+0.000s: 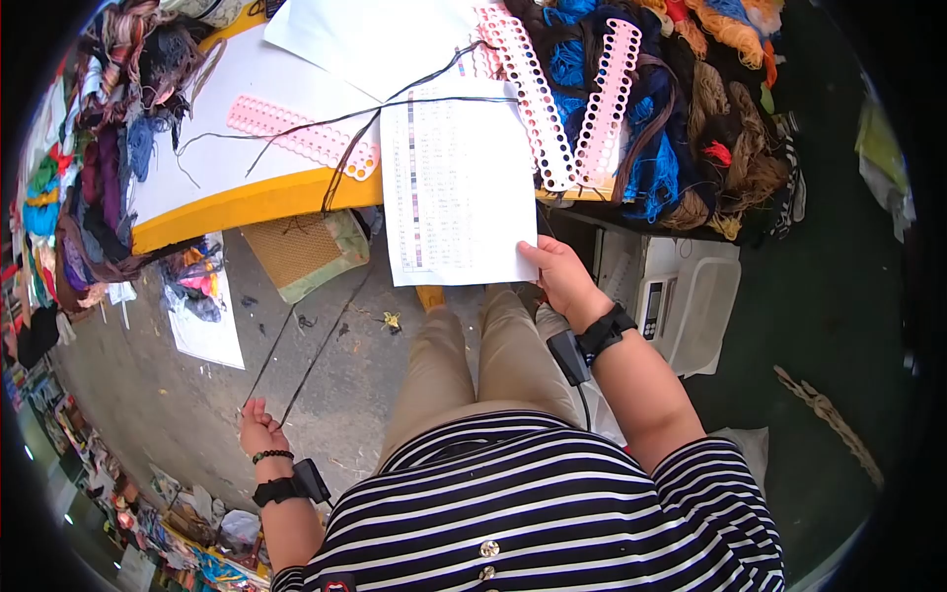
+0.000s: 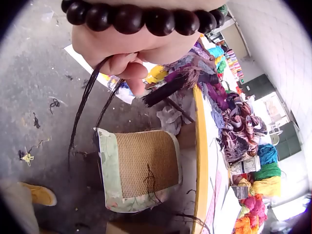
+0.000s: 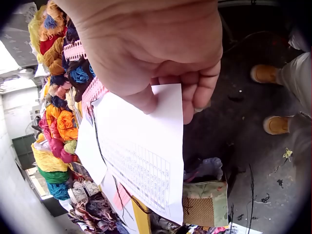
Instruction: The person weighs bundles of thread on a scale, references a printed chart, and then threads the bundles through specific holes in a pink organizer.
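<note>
In the head view, my left hand (image 1: 259, 426) is low at the left, its fingers curled round long strands of dark thread (image 2: 87, 97). The strands stretch up past the woven seat towards the table. With thumb and fingers, my right hand (image 1: 565, 274) pinches the lower right corner of a printed sheet (image 1: 464, 187). That paper carries a table of rows and a column of small colour blocks, and its lower part hangs over the table's front edge. More dark thread lies across its top. Pink perforated thread cards (image 1: 605, 99) lie right of the sheet, another pink card (image 1: 296, 133) left.
The white table (image 1: 187, 148) has a yellow edge. Coloured yarn hanks (image 1: 730, 109) heap at its right, darker yarn (image 1: 104, 187) at its left. Below stand a woven-topped seat (image 1: 306, 252), a scale (image 1: 651, 306) and a plastic bin (image 1: 702, 306). Thread scraps dot the floor.
</note>
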A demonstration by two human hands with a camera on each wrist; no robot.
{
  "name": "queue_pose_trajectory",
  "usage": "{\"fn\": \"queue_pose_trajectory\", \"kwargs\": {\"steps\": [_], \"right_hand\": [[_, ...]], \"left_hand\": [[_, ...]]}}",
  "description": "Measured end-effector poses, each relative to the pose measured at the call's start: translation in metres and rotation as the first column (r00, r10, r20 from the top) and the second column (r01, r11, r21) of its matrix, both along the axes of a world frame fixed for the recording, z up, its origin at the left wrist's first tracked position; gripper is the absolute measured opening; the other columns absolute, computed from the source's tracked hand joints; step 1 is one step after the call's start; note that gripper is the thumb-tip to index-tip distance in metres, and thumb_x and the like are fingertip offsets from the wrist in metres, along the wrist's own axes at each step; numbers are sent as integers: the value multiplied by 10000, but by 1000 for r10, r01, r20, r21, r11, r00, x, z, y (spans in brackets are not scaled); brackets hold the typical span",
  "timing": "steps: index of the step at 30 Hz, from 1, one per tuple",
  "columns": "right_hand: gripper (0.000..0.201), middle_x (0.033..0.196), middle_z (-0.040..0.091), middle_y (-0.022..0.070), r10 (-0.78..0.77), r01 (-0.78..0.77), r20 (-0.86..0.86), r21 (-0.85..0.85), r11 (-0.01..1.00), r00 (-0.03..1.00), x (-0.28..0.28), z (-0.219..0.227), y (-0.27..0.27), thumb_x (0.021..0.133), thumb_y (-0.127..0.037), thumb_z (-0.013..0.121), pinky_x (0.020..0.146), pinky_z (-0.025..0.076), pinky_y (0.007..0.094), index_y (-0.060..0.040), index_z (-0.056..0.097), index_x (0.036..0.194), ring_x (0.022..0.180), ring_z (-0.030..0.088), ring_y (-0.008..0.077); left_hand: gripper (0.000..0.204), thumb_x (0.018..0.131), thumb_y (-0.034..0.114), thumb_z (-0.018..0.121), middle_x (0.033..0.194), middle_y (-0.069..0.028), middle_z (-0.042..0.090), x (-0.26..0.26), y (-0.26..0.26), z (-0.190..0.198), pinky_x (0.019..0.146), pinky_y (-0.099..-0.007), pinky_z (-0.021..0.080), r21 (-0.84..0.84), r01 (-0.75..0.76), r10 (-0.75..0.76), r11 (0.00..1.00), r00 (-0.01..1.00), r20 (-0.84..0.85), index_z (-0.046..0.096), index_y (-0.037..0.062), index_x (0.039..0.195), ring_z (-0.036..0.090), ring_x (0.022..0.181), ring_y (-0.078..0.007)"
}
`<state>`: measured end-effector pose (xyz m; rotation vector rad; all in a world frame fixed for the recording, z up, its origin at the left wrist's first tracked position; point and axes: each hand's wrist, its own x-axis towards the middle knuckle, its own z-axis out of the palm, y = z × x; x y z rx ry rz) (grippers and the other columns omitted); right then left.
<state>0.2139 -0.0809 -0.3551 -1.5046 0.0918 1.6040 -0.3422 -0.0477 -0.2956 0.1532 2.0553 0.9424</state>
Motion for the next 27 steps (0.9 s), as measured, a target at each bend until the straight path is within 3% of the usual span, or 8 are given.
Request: {"fn": "queue_pose_trajectory", "kwargs": {"steps": [6,9,18,27], "right_hand": [[210,919,663,44,5,-5,7,21,1000,1000,1,0,-2,915,-168,586,717,476,258,-4,631,1038,792,611,114],[215,920,662,43,6,-6,1,24,1000,1000,2,2,-1,916,-177,582,720,476,258,-9,630,1041,798,611,113],[212,957,663,40,-13,15,-51,34,999,999,4,7,-1,926,-184,555,746,481,263,-28,622,1054,827,617,118],[213,955,664,48,-14,15,-52,18,1000,999,3,13,0,925,-181,555,754,488,268,-28,622,1059,834,620,121]], "left_hand": [[264,971,225,461,922,-51,634,12,1,2,419,-166,328,-14,-6,6,1000,999,53,537,49,1152,436,547,-29],[322,1001,284,414,978,-58,637,17,0,1,396,-153,324,-24,-4,4,1000,999,34,527,46,1187,437,530,-20],[305,1000,305,412,837,5,618,17,-9,-5,402,-179,266,-79,95,-89,992,993,80,566,69,1117,383,521,-33],[290,987,300,441,821,18,615,25,-13,-5,400,-177,267,-116,96,-89,989,994,63,570,77,1120,386,518,-32]]}}
